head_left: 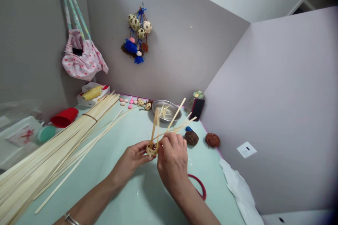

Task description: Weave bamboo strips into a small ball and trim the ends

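Observation:
Between my two hands is a small, partly woven ball of pale bamboo strips [151, 150], with several loose strip ends standing up and out to the right. My left hand [134, 155] is closed around its left side, thumb below and fingers behind. On the right side, my right hand [173, 153] pinches at a strip close against the ball; its fingertips are partly hidden by the hand itself. Beyond the hands, a metal bowl [174, 117] holds short cut strips. A red ring-shaped handle [202, 186] shows partly behind my right wrist.
A long tied bundle of bamboo strips [66, 140] covers the table's left side. Brown yarn balls [191, 138], a phone [197, 109] leaning on a jar, and pink pebbles [131, 101] lie toward the back and right. Finished woven balls [135, 24] hang on the wall.

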### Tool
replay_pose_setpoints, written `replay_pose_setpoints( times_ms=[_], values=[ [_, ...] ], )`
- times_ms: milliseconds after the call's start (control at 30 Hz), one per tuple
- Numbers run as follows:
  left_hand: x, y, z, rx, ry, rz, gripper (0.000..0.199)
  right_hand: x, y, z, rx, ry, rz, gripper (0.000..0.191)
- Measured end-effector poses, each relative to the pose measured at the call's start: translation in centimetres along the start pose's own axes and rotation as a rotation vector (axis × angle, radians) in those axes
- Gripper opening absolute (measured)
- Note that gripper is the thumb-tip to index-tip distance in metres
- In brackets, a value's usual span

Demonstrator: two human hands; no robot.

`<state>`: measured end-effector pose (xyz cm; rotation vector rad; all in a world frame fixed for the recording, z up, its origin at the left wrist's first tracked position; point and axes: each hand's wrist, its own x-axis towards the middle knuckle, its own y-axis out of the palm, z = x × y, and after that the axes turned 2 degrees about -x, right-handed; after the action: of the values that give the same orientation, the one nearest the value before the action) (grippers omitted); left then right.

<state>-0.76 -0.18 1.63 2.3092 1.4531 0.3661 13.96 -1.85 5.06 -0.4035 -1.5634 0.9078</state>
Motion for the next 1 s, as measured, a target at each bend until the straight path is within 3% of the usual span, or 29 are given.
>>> replay_pose_setpoints(
  times_ms=[233, 467, 633, 733, 833, 1000],
  values=[
    [0.0, 0.2, 0.0, 0.001, 0.002, -0.026, 0.028, -0.2, 0.2, 0.4, 0.069, -0.016, 0.051, 0.019],
    [0.2, 0.3, 0.2, -0.082, 0.024, -0.117, 0.031, -0.2, 0.6, -0.3, 0.071, -0.008, -0.068, 0.017],
    [-0.1, 0.5, -0.1, -0.19, 0.012, -0.15, 0.008, -0.4, 1.2, -0.6, 0.07, -0.004, -0.114, 0.016],
    [-0.1, 0.4, -0.4, -0.249, -0.007, -0.148, 0.007, -0.4, 1.3, -0.7, 0.093, -0.011, -0.1, 0.014],
    [0.1, 0.1, -0.5, -0.275, -0.012, -0.141, 0.009, -0.2, 1.1, -0.7, 0.162, -0.02, -0.087, 0.012],
    [0.2, -0.6, -1.0, -0.261, 0.016, -0.163, 0.013, -0.2, 0.8, -1.0, 0.417, -0.021, -0.023, 0.029]
  ],
)
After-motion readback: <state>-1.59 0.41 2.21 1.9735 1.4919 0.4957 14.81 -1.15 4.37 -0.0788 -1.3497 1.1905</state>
